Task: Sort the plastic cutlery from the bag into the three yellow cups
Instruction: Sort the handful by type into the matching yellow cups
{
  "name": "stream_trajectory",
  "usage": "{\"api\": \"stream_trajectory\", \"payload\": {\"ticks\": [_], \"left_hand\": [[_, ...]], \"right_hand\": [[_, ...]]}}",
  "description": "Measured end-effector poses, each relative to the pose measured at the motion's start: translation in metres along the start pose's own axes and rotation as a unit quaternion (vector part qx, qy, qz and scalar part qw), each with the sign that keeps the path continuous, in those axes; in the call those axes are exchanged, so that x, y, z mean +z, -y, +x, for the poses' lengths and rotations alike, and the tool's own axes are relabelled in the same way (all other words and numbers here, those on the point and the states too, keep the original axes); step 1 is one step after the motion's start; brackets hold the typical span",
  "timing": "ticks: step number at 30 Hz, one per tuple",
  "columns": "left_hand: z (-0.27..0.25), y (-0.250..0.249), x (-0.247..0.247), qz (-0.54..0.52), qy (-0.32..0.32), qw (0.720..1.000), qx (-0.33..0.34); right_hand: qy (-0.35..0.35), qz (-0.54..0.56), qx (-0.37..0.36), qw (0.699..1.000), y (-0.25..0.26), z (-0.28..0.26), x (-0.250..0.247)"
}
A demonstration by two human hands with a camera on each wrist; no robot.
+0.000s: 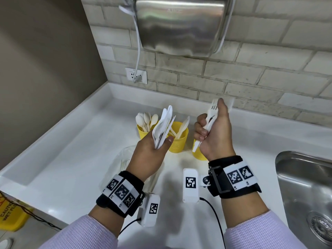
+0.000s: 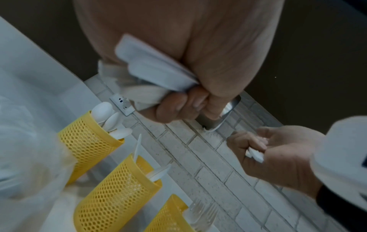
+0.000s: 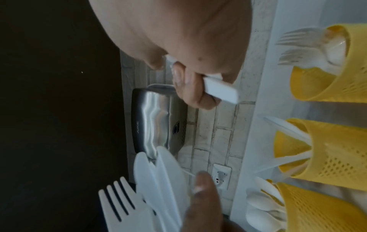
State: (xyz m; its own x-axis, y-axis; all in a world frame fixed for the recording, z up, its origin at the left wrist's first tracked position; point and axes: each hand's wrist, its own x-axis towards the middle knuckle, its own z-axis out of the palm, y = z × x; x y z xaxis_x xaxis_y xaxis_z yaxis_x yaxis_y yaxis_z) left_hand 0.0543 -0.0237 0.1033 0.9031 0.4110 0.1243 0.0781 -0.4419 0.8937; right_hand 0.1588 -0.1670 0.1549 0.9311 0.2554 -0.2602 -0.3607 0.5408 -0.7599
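Observation:
Three yellow mesh cups stand in a row on the white counter: a spoon cup [image 1: 142, 132], a knife cup [image 1: 178, 142] and a fork cup [image 1: 198, 155], the last mostly hidden behind my right hand. My left hand [image 1: 161, 143] grips a bundle of white knives and forks [image 1: 163, 125] upright above the spoon and knife cups. My right hand [image 1: 206, 131] holds white forks [image 1: 210, 116], tines up, above the fork cup [image 3: 325, 81]. In the left wrist view the fingers curl round the bundle [image 2: 157, 73]. The clear bag [image 1: 120, 163] lies under my left wrist.
A steel sink [image 1: 282, 159] is set in the counter at the right. A steel hand dryer [image 1: 179, 26] hangs on the brick wall, its cord plugged into a socket [image 1: 136, 75]. A yellow wet-floor sign [image 1: 10, 215] stands on the floor at the lower left.

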Motion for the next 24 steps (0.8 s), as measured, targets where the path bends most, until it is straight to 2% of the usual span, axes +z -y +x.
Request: {"api": "stream_trajectory", "payload": {"ticks": [2,4,12,18,21,24], "left_hand": [[0.001,-0.003,0.000,-0.013,0.011,1.000,-0.001],[0.001,-0.006,-0.001,-0.022,0.019,1.000,0.007],[0.002,-0.011,-0.003,-0.054,0.021,0.998,0.010],[0.006,-0.016,-0.005,-0.120,-0.009,0.993,-0.001],[0.005,-0.018,-0.004,-0.122,-0.003,0.992,-0.009],[0.008,-0.011,-0.005,-0.120,-0.008,0.993,-0.016]], "right_hand": [[0.055,0.003,0.047,0.997,-0.005,-0.001,-0.004],[0.074,-0.006,0.068,0.995,-0.012,-0.001,-0.007],[0.098,-0.121,0.066,0.986,-0.031,-0.006,-0.006],[0.160,-0.234,0.078,0.956,-0.043,-0.019,-0.007],[0.188,-0.246,0.073,0.948,-0.051,-0.021,-0.009],[0.174,-0.239,0.068,0.953,-0.056,-0.019,-0.011]]}}
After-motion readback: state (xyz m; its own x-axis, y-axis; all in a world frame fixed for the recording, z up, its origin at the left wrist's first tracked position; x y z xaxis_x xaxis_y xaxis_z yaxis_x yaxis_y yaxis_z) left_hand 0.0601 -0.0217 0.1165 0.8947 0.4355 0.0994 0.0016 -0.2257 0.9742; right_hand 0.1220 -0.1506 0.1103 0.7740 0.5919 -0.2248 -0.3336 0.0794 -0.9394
